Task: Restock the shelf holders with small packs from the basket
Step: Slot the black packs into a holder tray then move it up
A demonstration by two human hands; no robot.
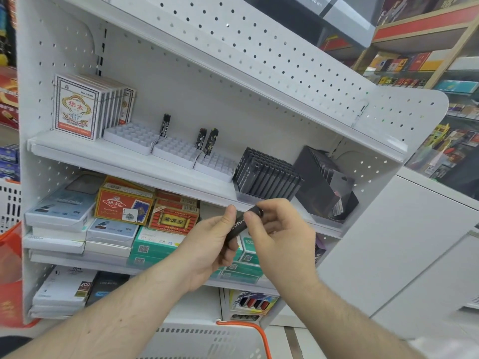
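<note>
Left hand (210, 244): curled round the lower end of a black lighter (239, 225).
Right hand (277, 229): pinches its upper end.
Lighter: held tilted, just below the shelf (108, 161) edge, before the full black holder (267, 174).
Basket (204, 340): white, below the forearms.

Both bare forearms reach up and forward, the left hand (210, 246) curled with its thumb pressed up near the right hand (278, 230), whose thumb and forefinger form a pinching grip just beside it.
</note>
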